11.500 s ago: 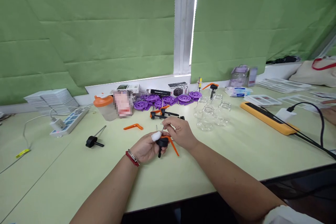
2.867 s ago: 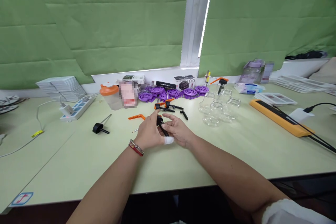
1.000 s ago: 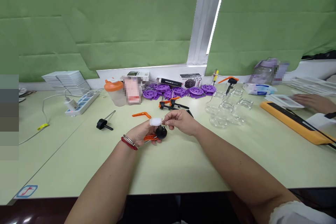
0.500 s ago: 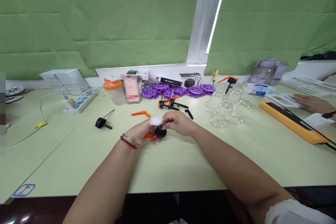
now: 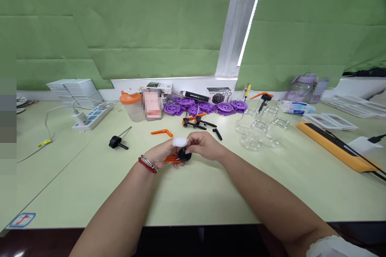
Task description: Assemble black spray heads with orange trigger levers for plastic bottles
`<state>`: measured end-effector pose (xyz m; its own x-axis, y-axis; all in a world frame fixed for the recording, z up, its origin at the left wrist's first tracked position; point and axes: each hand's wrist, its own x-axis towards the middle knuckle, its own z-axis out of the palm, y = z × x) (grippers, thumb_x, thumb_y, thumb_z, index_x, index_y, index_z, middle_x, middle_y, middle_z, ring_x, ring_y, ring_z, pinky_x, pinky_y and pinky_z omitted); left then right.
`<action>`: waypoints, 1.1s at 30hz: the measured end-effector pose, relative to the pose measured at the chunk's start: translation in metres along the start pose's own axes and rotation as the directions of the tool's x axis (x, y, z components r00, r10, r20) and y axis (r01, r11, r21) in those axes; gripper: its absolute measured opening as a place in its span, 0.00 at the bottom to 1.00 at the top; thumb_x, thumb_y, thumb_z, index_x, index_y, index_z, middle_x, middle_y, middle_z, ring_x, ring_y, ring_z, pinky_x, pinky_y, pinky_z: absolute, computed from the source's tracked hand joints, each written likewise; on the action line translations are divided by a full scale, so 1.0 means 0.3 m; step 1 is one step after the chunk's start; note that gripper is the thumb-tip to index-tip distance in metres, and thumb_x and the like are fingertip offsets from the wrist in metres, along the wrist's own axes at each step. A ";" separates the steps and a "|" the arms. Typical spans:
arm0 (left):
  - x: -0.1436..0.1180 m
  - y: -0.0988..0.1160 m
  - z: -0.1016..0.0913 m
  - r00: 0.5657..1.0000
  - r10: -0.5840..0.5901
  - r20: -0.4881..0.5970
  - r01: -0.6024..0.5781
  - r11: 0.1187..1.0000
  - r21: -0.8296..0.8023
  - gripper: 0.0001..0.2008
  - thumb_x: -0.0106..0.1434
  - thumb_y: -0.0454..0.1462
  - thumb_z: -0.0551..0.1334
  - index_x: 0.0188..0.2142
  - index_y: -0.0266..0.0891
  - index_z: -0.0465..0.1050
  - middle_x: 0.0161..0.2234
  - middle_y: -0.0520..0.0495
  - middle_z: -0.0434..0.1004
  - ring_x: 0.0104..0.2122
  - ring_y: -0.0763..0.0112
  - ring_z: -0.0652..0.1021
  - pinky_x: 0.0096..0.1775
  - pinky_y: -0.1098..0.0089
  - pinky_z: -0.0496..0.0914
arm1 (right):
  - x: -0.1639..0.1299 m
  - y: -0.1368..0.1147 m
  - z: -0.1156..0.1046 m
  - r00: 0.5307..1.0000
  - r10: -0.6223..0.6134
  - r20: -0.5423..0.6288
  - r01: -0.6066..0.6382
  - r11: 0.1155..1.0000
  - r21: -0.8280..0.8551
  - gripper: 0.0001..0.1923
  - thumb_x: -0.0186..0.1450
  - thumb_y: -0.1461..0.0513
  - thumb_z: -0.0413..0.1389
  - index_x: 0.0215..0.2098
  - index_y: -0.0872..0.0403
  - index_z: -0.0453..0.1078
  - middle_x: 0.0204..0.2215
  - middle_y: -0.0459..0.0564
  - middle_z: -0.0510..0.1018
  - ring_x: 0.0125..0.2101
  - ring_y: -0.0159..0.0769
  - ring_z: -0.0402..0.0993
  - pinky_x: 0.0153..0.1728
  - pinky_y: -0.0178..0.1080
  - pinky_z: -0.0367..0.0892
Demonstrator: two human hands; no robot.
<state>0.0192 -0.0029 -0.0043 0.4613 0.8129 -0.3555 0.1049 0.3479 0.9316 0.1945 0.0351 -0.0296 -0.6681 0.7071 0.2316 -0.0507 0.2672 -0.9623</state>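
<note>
Over the middle of the table, my left hand [image 5: 163,154] is closed around a black round lid-like part [image 5: 184,155] with an orange lever [image 5: 173,159] and a thin metal rod. A white wrapping [image 5: 180,141] covers the thumb of that hand. My right hand [image 5: 205,144] pinches at the upper side of the black part, its fingertips close to the wrapped thumb. What lies between those fingertips is hidden. Just beyond my hands are a loose orange lever [image 5: 162,132] and a short black piece [image 5: 217,133]. Two black-and-orange assemblies [image 5: 199,121] lie farther back.
Several clear glass bottles [image 5: 251,141] stand to the right, near a yellow power strip [image 5: 337,144]. At left are another black part with a rod [image 5: 116,141] and a white power strip [image 5: 95,118]. Purple wheel-like parts [image 5: 206,107] and an orange-lidded cup [image 5: 132,106] line the back.
Another person's hand at the far right has left the view. The view has shifted slightly. My hands remain together on the black part, with only slight finger movement.
</note>
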 end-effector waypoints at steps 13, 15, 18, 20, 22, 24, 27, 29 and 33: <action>0.010 -0.011 -0.013 1.000 0.008 0.026 -0.008 1.000 -0.017 0.17 0.54 0.49 0.55 0.33 0.37 0.65 0.28 0.44 0.72 0.24 0.66 0.75 0.23 0.70 0.65 | 0.004 0.017 0.004 1.000 0.026 -0.003 -0.025 0.983 0.184 0.11 0.48 0.62 0.66 0.26 0.56 0.68 0.24 0.43 0.74 0.27 0.29 0.71 0.31 0.34 0.67; 0.011 -0.012 -0.013 1.000 0.007 0.017 -0.007 1.000 -0.028 0.17 0.54 0.49 0.56 0.35 0.38 0.64 0.27 0.46 0.71 0.24 0.66 0.75 0.22 0.70 0.64 | 0.005 0.016 0.007 0.999 0.034 -0.009 -0.032 0.982 0.184 0.12 0.48 0.62 0.66 0.25 0.56 0.68 0.24 0.43 0.73 0.26 0.29 0.71 0.30 0.34 0.67; 0.011 -0.013 -0.013 1.000 0.005 0.010 -0.005 0.999 -0.038 0.18 0.52 0.49 0.58 0.35 0.38 0.64 0.27 0.47 0.71 0.23 0.66 0.75 0.22 0.71 0.64 | 0.005 0.013 0.010 0.999 0.044 -0.021 -0.039 0.983 0.179 0.13 0.46 0.62 0.67 0.25 0.56 0.68 0.23 0.43 0.73 0.26 0.28 0.70 0.30 0.34 0.66; 0.010 -0.014 -0.013 1.000 0.005 0.009 -0.004 0.999 -0.038 0.18 0.52 0.49 0.58 0.35 0.38 0.64 0.27 0.47 0.71 0.23 0.65 0.75 0.22 0.71 0.64 | 0.004 0.013 0.011 0.998 0.046 -0.030 -0.040 0.984 0.171 0.14 0.46 0.62 0.67 0.25 0.56 0.68 0.22 0.42 0.72 0.24 0.27 0.68 0.28 0.33 0.65; 0.010 -0.014 -0.013 1.000 0.004 0.011 -0.004 0.999 -0.038 0.18 0.52 0.49 0.58 0.35 0.37 0.64 0.27 0.46 0.71 0.24 0.65 0.75 0.22 0.71 0.65 | 0.004 0.015 0.010 0.998 0.045 -0.037 -0.039 0.986 0.159 0.13 0.46 0.61 0.67 0.26 0.57 0.68 0.21 0.41 0.70 0.23 0.26 0.66 0.27 0.32 0.63; 0.011 -0.016 -0.014 1.000 0.005 0.011 -0.005 0.999 -0.039 0.19 0.52 0.49 0.57 0.35 0.37 0.64 0.27 0.46 0.71 0.24 0.65 0.75 0.21 0.71 0.64 | 0.004 0.018 0.010 0.998 0.039 -0.042 -0.032 0.988 0.154 0.13 0.47 0.61 0.66 0.26 0.57 0.68 0.21 0.41 0.70 0.23 0.26 0.66 0.27 0.32 0.63; 0.014 -0.017 -0.017 1.000 -0.002 0.005 0.002 0.999 -0.044 0.20 0.52 0.50 0.57 0.35 0.37 0.64 0.27 0.46 0.71 0.24 0.64 0.75 0.21 0.71 0.64 | 0.005 0.021 0.012 0.999 0.027 -0.045 -0.019 0.987 0.158 0.13 0.47 0.61 0.66 0.27 0.57 0.68 0.23 0.42 0.71 0.25 0.27 0.67 0.29 0.34 0.64; 0.015 -0.017 -0.018 1.000 -0.010 0.007 0.010 0.999 -0.046 0.20 0.52 0.52 0.57 0.35 0.37 0.64 0.27 0.45 0.71 0.24 0.64 0.76 0.21 0.71 0.64 | 0.007 0.021 0.014 0.999 0.021 -0.049 -0.013 0.987 0.159 0.13 0.48 0.60 0.66 0.27 0.56 0.69 0.24 0.43 0.71 0.25 0.28 0.68 0.29 0.35 0.65; 0.013 -0.011 -0.014 1.000 -0.005 0.008 0.006 0.998 -0.056 0.21 0.52 0.52 0.57 0.35 0.37 0.63 0.27 0.45 0.71 0.23 0.64 0.75 0.21 0.71 0.64 | 0.009 0.022 0.015 0.997 -0.033 -0.075 0.043 0.991 0.124 0.12 0.48 0.60 0.66 0.27 0.56 0.71 0.26 0.45 0.72 0.28 0.30 0.70 0.31 0.36 0.66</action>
<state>0.0169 0.0010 -0.0091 0.4681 0.8070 -0.3599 0.0586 0.3781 0.9239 0.1890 0.0358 -0.0358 -0.6082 0.7451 0.2737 -0.1709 0.2138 -0.9618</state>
